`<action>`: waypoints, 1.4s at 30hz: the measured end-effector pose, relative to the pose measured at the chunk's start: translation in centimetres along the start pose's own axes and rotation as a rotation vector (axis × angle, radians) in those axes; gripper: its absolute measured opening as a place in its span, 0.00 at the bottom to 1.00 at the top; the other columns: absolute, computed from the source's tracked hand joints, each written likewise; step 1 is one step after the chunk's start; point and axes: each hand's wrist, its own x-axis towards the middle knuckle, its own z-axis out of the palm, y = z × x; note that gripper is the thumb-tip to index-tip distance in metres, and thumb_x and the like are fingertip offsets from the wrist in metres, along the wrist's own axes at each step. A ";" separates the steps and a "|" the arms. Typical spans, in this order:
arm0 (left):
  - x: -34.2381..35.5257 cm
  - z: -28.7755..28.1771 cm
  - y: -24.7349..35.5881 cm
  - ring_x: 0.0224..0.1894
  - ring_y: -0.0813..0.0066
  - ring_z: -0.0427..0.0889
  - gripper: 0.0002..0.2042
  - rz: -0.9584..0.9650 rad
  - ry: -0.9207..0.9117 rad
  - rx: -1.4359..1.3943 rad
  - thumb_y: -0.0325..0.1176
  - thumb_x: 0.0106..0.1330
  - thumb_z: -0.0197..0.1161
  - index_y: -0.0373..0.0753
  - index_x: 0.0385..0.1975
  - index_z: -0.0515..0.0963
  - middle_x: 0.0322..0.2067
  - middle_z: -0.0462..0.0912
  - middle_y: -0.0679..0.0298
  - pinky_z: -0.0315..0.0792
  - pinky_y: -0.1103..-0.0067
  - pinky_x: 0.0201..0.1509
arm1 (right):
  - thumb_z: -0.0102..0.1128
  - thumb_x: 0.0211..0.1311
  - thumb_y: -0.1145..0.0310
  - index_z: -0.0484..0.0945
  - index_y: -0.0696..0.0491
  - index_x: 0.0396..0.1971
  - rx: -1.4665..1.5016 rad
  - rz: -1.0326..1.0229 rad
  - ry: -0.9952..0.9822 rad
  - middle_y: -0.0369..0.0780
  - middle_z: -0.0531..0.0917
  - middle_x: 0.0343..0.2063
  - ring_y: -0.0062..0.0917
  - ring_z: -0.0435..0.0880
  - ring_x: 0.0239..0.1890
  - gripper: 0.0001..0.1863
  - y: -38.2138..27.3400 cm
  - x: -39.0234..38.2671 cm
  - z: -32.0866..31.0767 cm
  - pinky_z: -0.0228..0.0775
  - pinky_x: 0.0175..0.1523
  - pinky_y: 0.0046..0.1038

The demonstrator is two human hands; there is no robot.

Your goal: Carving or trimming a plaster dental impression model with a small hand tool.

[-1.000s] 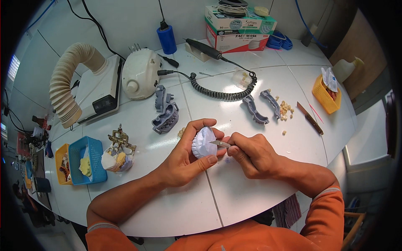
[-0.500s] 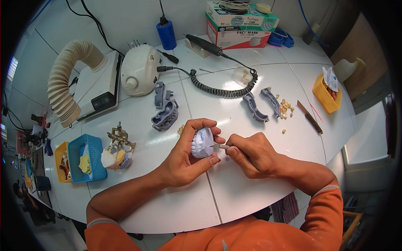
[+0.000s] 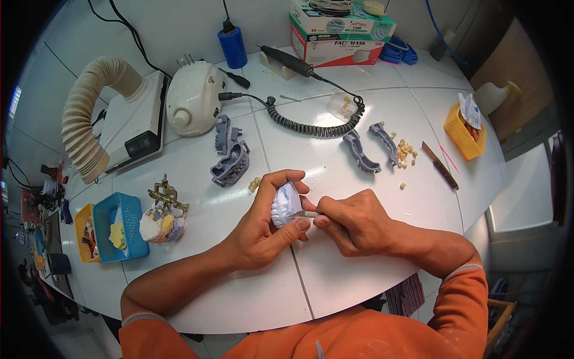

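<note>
A pale bluish-white dental cast (image 3: 284, 203) with a row of teeth is held in my left hand (image 3: 263, 230), fingers behind it and thumb along its lower edge. My right hand (image 3: 356, 222) is closed round the handle of a small carving knife (image 3: 308, 214). Its thin metal blade reaches the cast beside my left thumb; the tip's exact contact is hard to make out. Most of the handle is hidden in my right fist. Close to my left fingers lies a little cluster of yellowish teeth (image 3: 255, 183) on the table.
Grey dental moulds (image 3: 232, 164) lie beyond my left hand, and two grey mould strips (image 3: 361, 153) beyond my right. Loose teeth (image 3: 405, 152) and a brown-handled knife (image 3: 440, 167) are further right. A brass articulator (image 3: 167, 194) and a blue basket (image 3: 124, 239) stand left, a white micromotor unit (image 3: 194, 99) behind.
The knife blade has moved left and slightly down across the cast, nearer my left thumb. My right hand has shifted a little left with it. The whole view has drifted slightly.
</note>
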 end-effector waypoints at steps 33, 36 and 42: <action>0.0 0.2 0.0 0.61 0.71 0.73 0.33 0.032 0.005 0.065 0.25 0.78 0.55 0.38 0.78 0.45 0.60 0.63 0.57 0.82 0.73 0.56 | 0.63 0.73 0.66 0.78 0.53 0.39 -0.042 0.008 -0.014 0.38 0.84 0.17 0.34 0.79 0.13 0.07 -0.2 0.0 0.0 0.64 0.18 0.33; 0.0 0.2 -0.1 0.62 0.71 0.73 0.31 0.037 0.005 0.044 0.26 0.78 0.55 0.39 0.76 0.48 0.60 0.62 0.57 0.82 0.73 0.57 | 0.63 0.73 0.66 0.78 0.53 0.41 -0.035 0.020 -0.026 0.39 0.85 0.18 0.34 0.80 0.13 0.07 -0.3 -0.1 -0.1 0.65 0.18 0.33; -0.1 0.4 -0.3 0.62 0.70 0.73 0.29 0.049 0.025 0.042 0.27 0.78 0.56 0.39 0.74 0.50 0.61 0.63 0.55 0.83 0.72 0.58 | 0.63 0.73 0.67 0.78 0.54 0.41 -0.027 0.050 -0.009 0.42 0.86 0.20 0.36 0.83 0.15 0.07 -0.8 -0.2 0.2 0.68 0.19 0.33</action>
